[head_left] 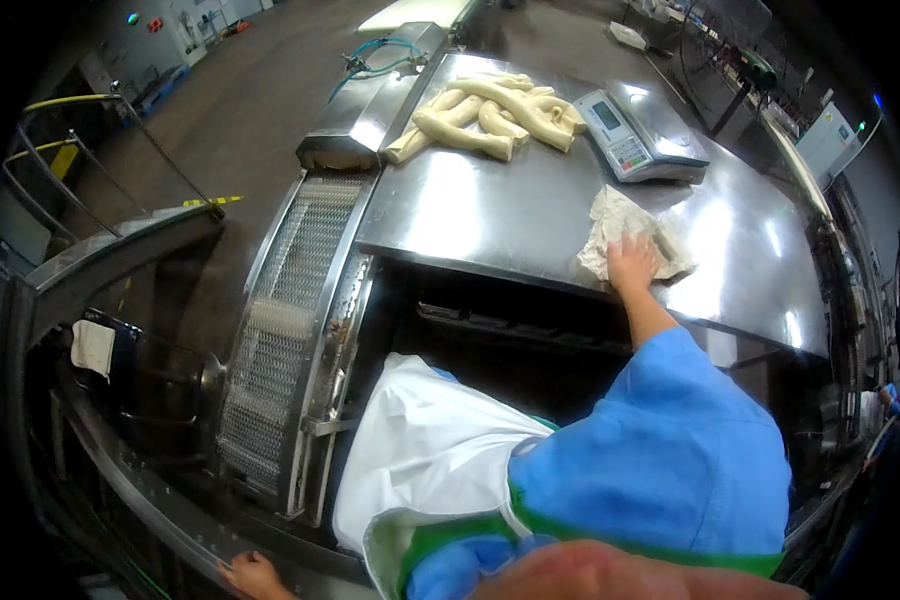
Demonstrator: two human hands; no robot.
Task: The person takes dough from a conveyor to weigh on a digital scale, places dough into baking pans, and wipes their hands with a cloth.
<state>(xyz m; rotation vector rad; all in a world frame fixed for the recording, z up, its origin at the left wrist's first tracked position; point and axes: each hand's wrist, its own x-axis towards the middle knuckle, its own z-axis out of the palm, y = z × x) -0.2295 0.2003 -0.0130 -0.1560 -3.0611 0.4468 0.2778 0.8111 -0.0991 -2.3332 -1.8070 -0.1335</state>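
Note:
My right hand (pixel 633 262) lies on a crumpled off-white cloth (pixel 610 222), fingers stretched over it near the front edge of a shiny steel table (pixel 470 205). Just behind the cloth stands a digital scale (pixel 638 138) with a keypad and small display. Several thick, glossy, pale-yellow ropes (pixel 480 115) are heaped at the table's far left; what they are made of I cannot make out. Low at the left, my left hand (pixel 253 577) rests on a dark metal rail (pixel 170 515), its fingers partly extended and no loose object visible in it.
A metal mesh conveyor (pixel 290 330) slopes down left of the table, below a steel housing (pixel 360 110) with blue hoses. Steps with a handrail (pixel 120 240) stand farther left. A white apron (pixel 435 440) hangs in front of my body.

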